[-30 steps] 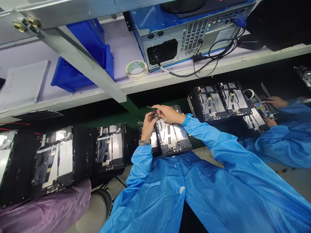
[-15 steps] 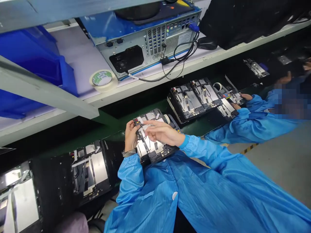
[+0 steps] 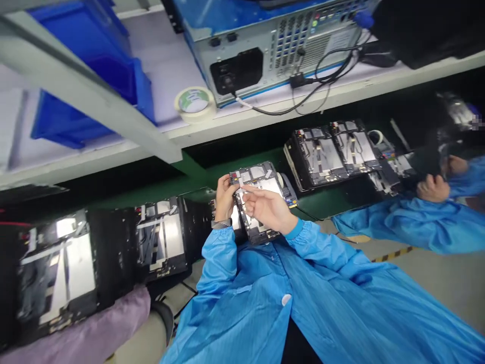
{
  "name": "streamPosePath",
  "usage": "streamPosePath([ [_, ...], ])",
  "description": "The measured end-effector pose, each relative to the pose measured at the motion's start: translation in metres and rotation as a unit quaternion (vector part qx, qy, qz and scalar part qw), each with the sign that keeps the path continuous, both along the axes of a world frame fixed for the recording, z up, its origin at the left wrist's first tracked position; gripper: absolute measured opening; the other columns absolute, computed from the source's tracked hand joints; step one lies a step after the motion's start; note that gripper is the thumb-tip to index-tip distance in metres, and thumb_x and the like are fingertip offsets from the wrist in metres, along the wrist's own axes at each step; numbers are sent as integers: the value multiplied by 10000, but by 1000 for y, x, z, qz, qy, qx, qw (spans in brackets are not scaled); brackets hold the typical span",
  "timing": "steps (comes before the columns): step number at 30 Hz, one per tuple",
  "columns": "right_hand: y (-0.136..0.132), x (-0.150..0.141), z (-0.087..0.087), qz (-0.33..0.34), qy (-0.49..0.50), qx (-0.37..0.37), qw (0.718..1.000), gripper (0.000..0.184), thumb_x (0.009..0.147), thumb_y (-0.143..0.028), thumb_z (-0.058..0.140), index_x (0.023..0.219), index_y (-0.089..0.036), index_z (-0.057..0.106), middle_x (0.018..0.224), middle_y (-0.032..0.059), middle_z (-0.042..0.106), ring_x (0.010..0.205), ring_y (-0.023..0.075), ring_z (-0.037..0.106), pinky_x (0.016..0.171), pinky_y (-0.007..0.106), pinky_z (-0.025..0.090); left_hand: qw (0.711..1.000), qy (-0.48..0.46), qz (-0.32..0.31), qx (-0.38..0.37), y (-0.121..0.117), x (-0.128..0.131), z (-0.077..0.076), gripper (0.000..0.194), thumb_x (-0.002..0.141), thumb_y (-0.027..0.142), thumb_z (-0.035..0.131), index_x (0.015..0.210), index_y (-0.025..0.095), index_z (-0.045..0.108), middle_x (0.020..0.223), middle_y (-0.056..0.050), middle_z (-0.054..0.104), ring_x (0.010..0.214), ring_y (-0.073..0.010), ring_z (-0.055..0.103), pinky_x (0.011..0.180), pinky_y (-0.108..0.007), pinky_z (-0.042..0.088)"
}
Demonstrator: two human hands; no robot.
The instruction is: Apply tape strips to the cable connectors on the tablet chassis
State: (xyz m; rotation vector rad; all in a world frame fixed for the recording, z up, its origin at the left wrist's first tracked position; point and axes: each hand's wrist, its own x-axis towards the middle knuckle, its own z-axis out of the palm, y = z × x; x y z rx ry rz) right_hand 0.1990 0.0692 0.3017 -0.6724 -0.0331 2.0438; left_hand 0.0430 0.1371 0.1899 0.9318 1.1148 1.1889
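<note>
The person's left hand (image 3: 225, 198) was clamped on the left edge of an opened tablet chassis (image 3: 261, 177), holding it up just in front of a blue smock (image 3: 235, 298), over a green bench mat (image 3: 197, 174). The right hand (image 3: 267, 208) was apart from it, not gripping; its fingers were spread, and its fingertips (image 3: 244, 188) lay over the chassis, though I couldn't tell whether they touched.

At two o'clock sat two more opened units (image 3: 329, 154), side by side. A row of similar units (image 3: 162, 237) ran off toward nine o'clock. At eleven o'clock, a roll of masking tape (image 3: 194, 103) lay on a white shelf (image 3: 246, 121), just beside a computer case (image 3: 276, 50). Blue plastic bins (image 3: 91, 76) sat at ten o'clock. At three o'clock was a co-worker's hand (image 3: 432, 188), with a blue sleeve (image 3: 409, 222).
</note>
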Motion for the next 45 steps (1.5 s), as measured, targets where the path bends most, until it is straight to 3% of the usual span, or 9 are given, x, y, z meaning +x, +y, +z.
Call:
streamPosePath([
  [17,22,-7,-19,-1,-13,-21,1000,217,939,-267,529,1028,-152,690,908,76,700,697,178,540,666,324,481,1000,-19,0,10,-1,1,12,532,810,242,684,1299,304,485,1298,-50,660,1181,-211,669,1055,-378,532],
  [26,16,-9,-15,0,-33,3,999,245,935,-292,529,1074,-167,687,922,76,698,682,181,518,666,340,474,999,11,-19,25,-2,0,15,525,835,278,656,1320,333,463,1318,-34,644,1214,-212,652,1059,-375,524],
  [33,21,-11,-25,-12,-6,-18,1000,247,942,-303,533,1046,-146,693,911,82,704,698,177,543,663,324,475,1000,-10,-7,17,-3,1,17,534,815,203,661,1301,317,472,1274,-38,654,1179,-200,670,1033,-358,547],
  [39,19,-11,-25,-16,3,-23,1000,252,964,-321,523,1045,-149,689,911,80,708,695,177,550,671,330,479,998,22,-1,54,-1,0,15,567,824,212,666,1337,329,454,1398,-53,617,1337,-222,602,1152,-403,479],
  [45,16,-9,-26,-17,25,-20,999,267,973,-306,523,1090,-137,694,895,80,706,684,175,563,654,319,472,998,-14,-1,57,0,1,14,580,802,170,697,1323,325,494,1396,-48,606,1311,-215,602,1145,-386,473],
])
